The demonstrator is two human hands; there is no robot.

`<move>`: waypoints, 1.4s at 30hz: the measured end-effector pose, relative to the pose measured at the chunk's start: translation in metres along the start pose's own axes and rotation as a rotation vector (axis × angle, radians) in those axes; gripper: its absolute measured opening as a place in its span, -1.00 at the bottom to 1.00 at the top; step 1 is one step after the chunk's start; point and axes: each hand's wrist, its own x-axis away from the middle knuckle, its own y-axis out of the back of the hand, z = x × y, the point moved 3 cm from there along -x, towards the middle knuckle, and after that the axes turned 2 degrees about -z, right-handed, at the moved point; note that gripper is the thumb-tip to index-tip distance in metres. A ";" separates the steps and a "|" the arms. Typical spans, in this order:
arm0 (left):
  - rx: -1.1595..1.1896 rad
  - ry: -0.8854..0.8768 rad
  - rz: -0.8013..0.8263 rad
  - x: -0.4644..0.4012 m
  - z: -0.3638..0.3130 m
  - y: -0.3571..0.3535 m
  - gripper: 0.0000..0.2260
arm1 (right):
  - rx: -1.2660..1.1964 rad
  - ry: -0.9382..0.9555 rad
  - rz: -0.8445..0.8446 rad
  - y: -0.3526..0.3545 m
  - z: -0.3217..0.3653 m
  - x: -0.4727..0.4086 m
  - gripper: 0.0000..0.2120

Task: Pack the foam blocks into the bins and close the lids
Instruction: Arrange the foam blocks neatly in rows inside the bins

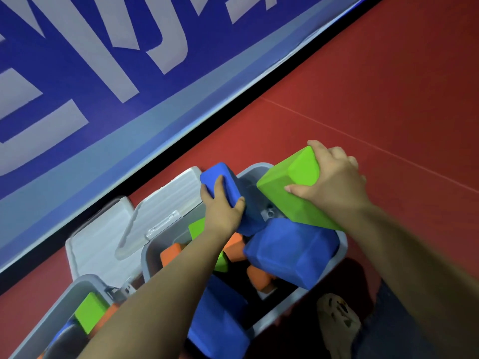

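Down at the lower left, a grey bin [64,304] sits open, with a green foam block [90,312] and a bit of orange and blue showing inside. Its pale lid [96,239] is flipped back against the blue wall banner [77,73]. Next along, the middle grey bin [153,252] is open too, lid [168,203] leaning back, and it is packed: orange blocks [171,255], a green piece, a large blue block [293,255] riding high on the right rim, another blue one [220,325] low at the near end.

Over this bin the left hand [223,211] grips a blue foam block [228,193], fingers [220,185] curled over its top face and thumb wrapped round the near side; the block tilts up over the far edge of the bin. Right beside it, the right hand [334,177] holds a big green foam block [293,190], fingers bent over its far end, thumb pressed flat on the top face. That block slants down toward the bin, its low end touching the large blue one.

Everything stands on a red floor [388,86], a thin pale line crossing it. A foot in a patterned shoe [337,322] shows at the lower right.
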 end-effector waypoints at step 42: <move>-0.802 -0.386 0.502 0.053 0.010 -0.133 -0.16 | -0.046 0.026 -0.201 0.025 -0.017 -0.002 -0.10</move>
